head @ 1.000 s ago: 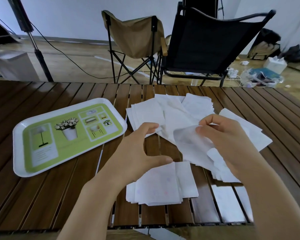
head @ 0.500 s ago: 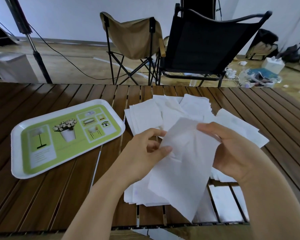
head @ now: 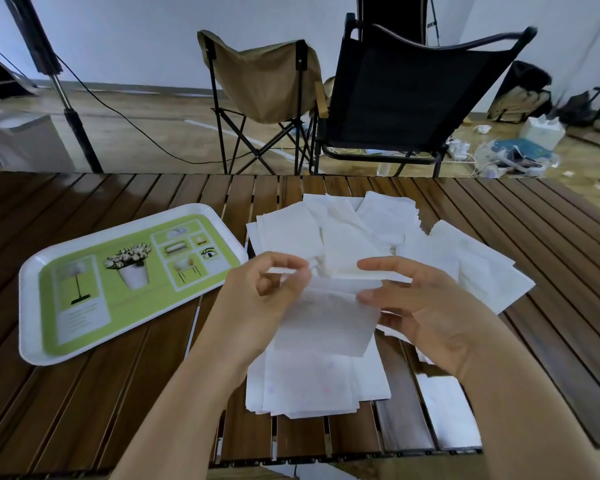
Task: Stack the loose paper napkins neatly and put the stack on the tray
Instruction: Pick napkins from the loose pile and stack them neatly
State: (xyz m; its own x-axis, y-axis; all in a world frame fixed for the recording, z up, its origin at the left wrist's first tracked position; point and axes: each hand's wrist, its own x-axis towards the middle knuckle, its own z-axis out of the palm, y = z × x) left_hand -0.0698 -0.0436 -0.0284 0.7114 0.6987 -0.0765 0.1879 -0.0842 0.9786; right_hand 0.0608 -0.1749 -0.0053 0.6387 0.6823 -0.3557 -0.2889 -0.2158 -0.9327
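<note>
Head view shows a single napkin [head: 326,320] held up between both hands just above the small stack [head: 312,386] at the bench's near edge; half a second ago it hung diagonally as a longer sheet from the same two hands, and now it sits squarer and more level, its top edge apparently folded over. That suggests it is being straightened for laying on the stack, so the sorting is only begun. The left hand [head: 267,299] pinches the napkin's upper left edge with thumb and fingertips; the right hand [head: 426,306] pinches the upper right edge. Behind them a loose pile [head: 378,237] of napkins spreads across the bench [head: 84,410], too overlapped to count. One napkin is in hand, one stack is started, one pile remains. One tray [head: 132,282], bearing no napkins, lies to the left. Two folding chairs, tan [head: 267,77] and black [head: 413,91], stand beyond.
</note>
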